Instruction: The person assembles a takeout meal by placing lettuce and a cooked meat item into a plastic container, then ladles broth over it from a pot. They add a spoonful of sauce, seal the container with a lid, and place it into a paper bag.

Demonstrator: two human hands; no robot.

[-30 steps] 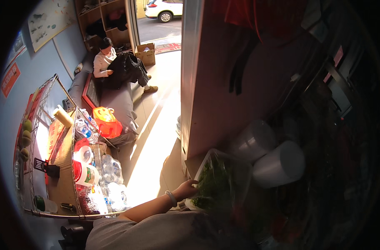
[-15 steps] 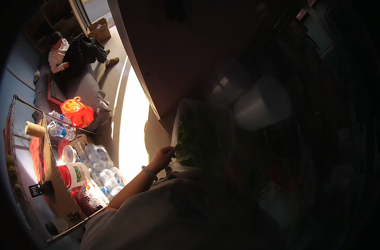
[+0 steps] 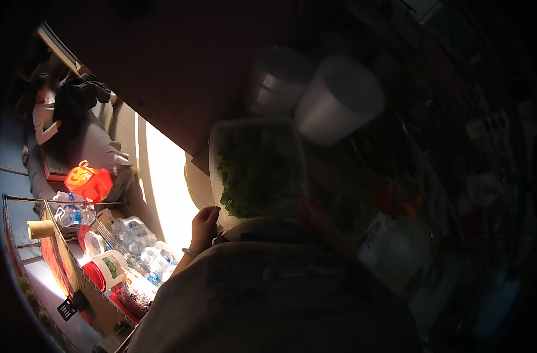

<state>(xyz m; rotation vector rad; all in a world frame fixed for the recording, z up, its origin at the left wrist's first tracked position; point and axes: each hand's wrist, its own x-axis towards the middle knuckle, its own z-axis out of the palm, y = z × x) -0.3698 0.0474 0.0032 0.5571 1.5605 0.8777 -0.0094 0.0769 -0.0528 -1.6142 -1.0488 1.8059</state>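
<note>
One translucent, rectangular plastic container (image 3: 215, 156) holding leafy green vegetables (image 3: 248, 170) is sitting before the person's torso in the head view. The left hand (image 3: 205, 223) is bunching its fingers at the near left corner; the right hand (image 3: 317, 216) is lying shadowed near the right. Whether either is pinching the rim, I cannot tell.

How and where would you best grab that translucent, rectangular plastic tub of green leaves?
The tub is probably best held two-handed by its left and right rims, coming from the near side: its straight edges show on both sides, while white cylindrical containers sit close to its far right corner.
</note>
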